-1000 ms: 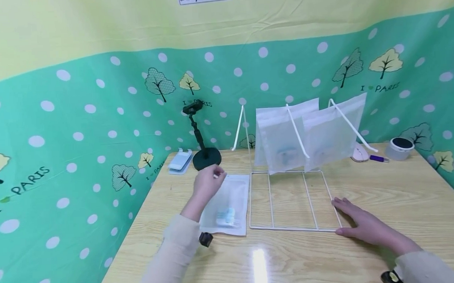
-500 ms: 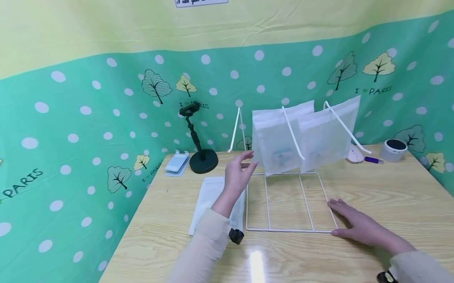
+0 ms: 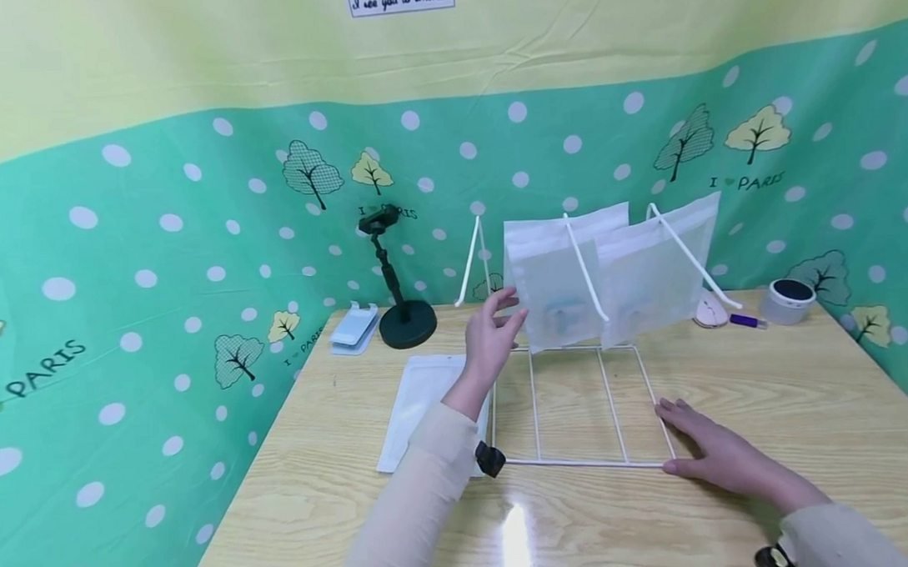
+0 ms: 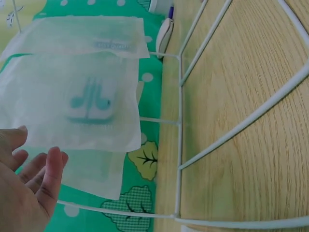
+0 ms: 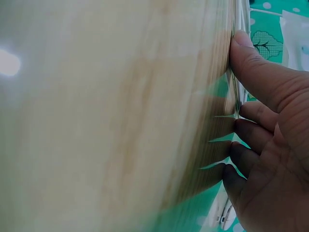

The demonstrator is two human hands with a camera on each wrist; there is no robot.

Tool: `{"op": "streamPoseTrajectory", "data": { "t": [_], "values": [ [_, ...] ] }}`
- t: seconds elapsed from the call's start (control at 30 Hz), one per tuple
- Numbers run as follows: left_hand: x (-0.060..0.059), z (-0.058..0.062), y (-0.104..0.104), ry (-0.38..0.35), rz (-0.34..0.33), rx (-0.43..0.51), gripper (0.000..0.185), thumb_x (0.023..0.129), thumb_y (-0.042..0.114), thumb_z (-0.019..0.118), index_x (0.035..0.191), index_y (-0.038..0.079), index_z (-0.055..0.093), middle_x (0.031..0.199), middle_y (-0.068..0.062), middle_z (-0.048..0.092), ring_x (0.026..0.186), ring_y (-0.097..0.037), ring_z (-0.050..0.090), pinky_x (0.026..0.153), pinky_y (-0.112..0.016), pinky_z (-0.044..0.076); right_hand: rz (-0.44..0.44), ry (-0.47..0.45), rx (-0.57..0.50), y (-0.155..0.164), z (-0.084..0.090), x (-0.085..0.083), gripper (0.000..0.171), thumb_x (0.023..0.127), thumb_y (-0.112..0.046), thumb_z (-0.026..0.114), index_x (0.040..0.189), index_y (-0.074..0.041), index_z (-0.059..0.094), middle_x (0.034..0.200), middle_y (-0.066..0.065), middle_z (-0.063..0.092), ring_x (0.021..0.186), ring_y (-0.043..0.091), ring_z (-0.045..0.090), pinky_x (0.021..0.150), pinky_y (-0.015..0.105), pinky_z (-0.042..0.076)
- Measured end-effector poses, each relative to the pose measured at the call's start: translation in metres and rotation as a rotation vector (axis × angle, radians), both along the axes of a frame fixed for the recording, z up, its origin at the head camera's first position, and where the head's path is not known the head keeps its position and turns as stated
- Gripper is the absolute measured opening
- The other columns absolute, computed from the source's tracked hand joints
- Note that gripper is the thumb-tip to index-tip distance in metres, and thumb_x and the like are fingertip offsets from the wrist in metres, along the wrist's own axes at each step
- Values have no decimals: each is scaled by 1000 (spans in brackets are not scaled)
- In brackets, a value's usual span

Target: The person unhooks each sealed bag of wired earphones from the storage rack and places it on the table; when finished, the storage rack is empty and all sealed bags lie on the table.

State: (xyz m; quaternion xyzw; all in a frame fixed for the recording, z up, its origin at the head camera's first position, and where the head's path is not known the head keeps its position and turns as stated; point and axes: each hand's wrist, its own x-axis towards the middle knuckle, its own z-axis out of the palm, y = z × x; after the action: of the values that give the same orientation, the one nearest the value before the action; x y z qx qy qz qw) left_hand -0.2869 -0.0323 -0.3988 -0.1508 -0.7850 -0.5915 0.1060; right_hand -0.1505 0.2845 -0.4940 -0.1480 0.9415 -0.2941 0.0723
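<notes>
A white wire rack (image 3: pixel 573 462) stands on the table, with three slanted prongs on top. Frosted zip pouches hang from it: a left pouch (image 3: pixel 547 276) on the middle prong, a right pouch (image 3: pixel 649 289) on the right one. Earphone shapes show through the left pouch's front (image 4: pixel 91 101). My left hand (image 3: pixel 489 341) is raised at this pouch's left edge, thumb and fingers apart; contact is unclear. My right hand (image 3: pixel 719 454) rests on the rack's front right corner, fingers extended. Left of the rack lies a flat white pouch (image 3: pixel 421 406), partly hidden by my left arm.
Behind the flat pouch are a black stand (image 3: pixel 408 325) and a pale blue holder (image 3: pixel 354 327). A mouse (image 3: pixel 710 309), a purple pen-like stick (image 3: pixel 747 321) and a round white device (image 3: pixel 788 303) sit at the back right. A patterned cloth hangs behind the table.
My left hand has moved right and up, from above the flat pouch to the left hanging pouch's edge, its fingers spreading. My right hand has stayed at the rack's corner.
</notes>
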Motion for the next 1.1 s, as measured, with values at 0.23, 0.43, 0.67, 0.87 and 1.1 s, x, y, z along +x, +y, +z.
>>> {"op": "streamPoseTrajectory", "data": {
  "t": [0.23,0.43,0.67,0.87,1.1],
  "values": [
    [-8,-4,2,-36,-30,107,37,93,21,67,129,11,61,119,-8,67,101,-21,68,60,-39,58,-14,-35,-3,0,1,0,91,80,-51,73,145,2,40,151,30,29,136,56,19,104,70,19],
    [-14,-5,4,-71,-49,130,39,93,19,67,130,9,59,120,-8,66,102,-20,67,60,-33,58,-19,-48,2,0,1,0,91,79,-51,73,146,1,39,152,29,29,136,56,19,104,70,19],
    [-20,-4,8,-78,-48,119,32,94,16,65,125,8,62,118,-7,67,97,-19,68,59,-38,58,-15,-36,-3,0,1,0,91,79,-50,74,146,2,40,151,29,29,136,56,19,104,70,19],
    [-23,-3,10,-76,-35,87,21,95,17,64,114,6,65,110,-7,67,90,-20,68,61,-46,58,-11,-41,4,0,0,-1,90,80,-51,73,146,1,39,151,30,28,136,56,19,103,71,19],
    [-26,-2,11,-75,-32,60,14,97,15,62,106,4,64,106,-9,68,83,-18,66,63,-52,56,3,-13,-2,1,0,1,89,80,-49,74,145,2,40,151,30,29,136,56,20,103,71,21]
  ]
}}
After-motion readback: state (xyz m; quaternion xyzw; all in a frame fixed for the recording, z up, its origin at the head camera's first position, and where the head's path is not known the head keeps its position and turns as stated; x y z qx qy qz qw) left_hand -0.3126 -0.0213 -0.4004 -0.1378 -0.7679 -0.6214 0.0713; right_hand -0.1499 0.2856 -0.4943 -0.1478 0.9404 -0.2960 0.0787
